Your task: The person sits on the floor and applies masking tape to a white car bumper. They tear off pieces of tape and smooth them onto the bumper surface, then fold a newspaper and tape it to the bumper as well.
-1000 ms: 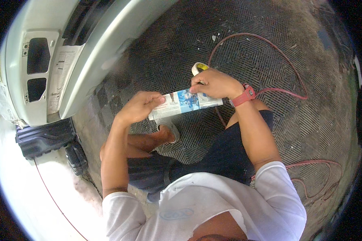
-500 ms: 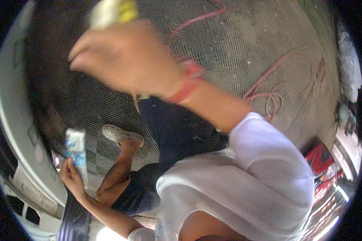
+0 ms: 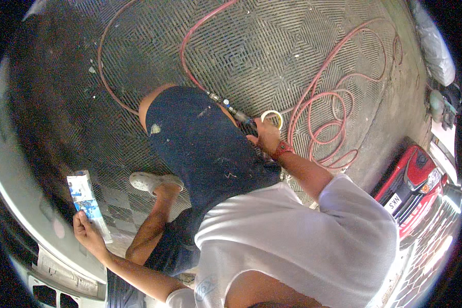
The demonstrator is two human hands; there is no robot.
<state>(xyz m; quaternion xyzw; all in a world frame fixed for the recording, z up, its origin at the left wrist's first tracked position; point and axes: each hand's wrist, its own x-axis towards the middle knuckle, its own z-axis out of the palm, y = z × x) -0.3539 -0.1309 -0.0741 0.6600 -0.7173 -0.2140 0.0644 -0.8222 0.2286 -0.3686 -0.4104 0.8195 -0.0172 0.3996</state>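
My left hand pinches the lower part of a folded strip of printed paper, white and blue, held upright beside a pale curved car panel. At my right thigh, my right hand, with a red band at the wrist, is closed on a pale yellow roll of tape. A dark air tool fitting on the end of a red hose lies across the thigh's side, right by these fingers. Whether they also touch it is hard to see.
Red air hose lies coiled on the patterned floor to the right. A red car front stands at the far right, below a grey plastic-wrapped bundle. My foot wears a pale clog.
My right hand has come down from in front of the view to beside my right thigh, bringing the tape roll. My left hand and its paper strip have shifted only slightly.
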